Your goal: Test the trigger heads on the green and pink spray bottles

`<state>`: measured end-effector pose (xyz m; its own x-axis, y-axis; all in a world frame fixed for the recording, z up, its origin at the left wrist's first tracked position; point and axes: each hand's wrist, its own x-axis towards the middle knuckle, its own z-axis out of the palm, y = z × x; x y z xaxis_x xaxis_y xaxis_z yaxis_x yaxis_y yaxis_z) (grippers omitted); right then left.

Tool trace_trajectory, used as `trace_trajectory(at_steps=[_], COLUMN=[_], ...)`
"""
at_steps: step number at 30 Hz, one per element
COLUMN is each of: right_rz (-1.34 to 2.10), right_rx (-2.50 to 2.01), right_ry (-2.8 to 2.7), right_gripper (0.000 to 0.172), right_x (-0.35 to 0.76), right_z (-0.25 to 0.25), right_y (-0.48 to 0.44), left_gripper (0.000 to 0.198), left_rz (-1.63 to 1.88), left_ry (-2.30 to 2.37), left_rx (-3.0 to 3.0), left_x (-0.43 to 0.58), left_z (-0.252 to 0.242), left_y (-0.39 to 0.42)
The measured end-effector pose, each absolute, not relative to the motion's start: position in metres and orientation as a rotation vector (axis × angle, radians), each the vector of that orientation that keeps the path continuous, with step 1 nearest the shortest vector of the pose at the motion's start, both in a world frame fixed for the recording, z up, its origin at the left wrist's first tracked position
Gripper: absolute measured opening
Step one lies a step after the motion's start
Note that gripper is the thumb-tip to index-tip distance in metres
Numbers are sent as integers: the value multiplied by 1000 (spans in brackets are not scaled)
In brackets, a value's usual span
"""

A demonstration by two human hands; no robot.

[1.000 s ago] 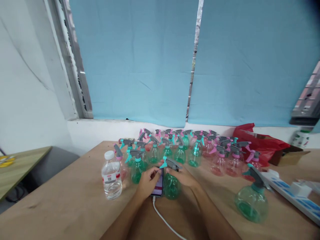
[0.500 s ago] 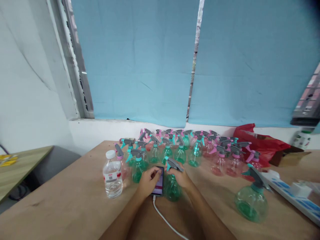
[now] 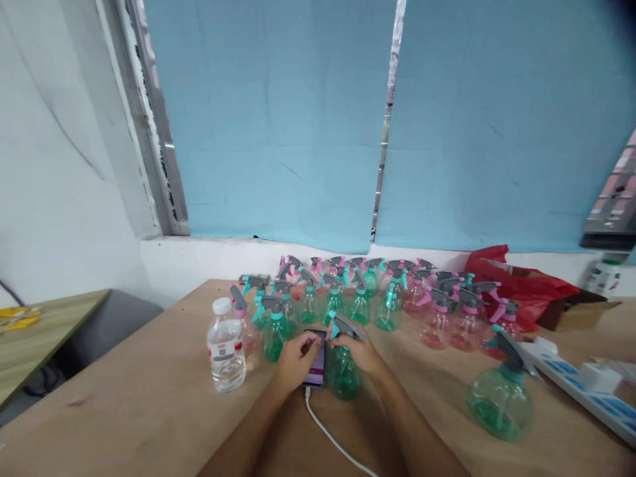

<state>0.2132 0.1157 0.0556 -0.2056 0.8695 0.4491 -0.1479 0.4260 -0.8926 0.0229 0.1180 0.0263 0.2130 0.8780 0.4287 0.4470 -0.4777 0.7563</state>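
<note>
My right hand [image 3: 358, 349] is wrapped round the neck of a green spray bottle [image 3: 344, 379], just below its grey and turquoise trigger head. The bottle stands upright on the table. My left hand [image 3: 297, 360] lies over the left edge of a smartphone [image 3: 317, 368], with thumb and fingers drawn together in a pinch. Whatever may be between those fingertips is too small to make out. A white charging cable [image 3: 328, 434] runs from the phone's lower end towards me.
Several green and pink spray bottles [image 3: 358, 309] crowd the back of the wooden table [image 3: 124, 391]. A clear water bottle [image 3: 226, 354] stands to the left. On the right are another green spray bottle [image 3: 499, 404], a power strip [image 3: 576, 381] and a red plastic bag [image 3: 521, 285].
The view has shifted very slightly. Both hands, the phone and the held spray bottle look the same as before.
</note>
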Motion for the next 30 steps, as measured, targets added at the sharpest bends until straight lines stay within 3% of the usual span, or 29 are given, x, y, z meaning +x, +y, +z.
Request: trace_trajectory(at_steps=[3, 11, 21, 30], right_rz=[1023, 1037, 1132, 1159], right_rx=[-722, -648, -589, -579], right_ry=[-1489, -1528, -1517, -1591], right_gripper=[12, 29, 7, 19], right_x=[213, 219, 218, 222], right_z=[57, 58, 59, 59], right_y=[116, 115, 117, 116], left_gripper=[37, 34, 25, 26], left_rz=[1201, 1178, 1134, 1116], left_ry=[1224, 1234, 1454, 1403], left_rx=[2041, 2079, 2049, 2102], left_x=[23, 22, 20, 23], left_z=[25, 25, 24, 22], left_y=[118, 118, 126, 125])
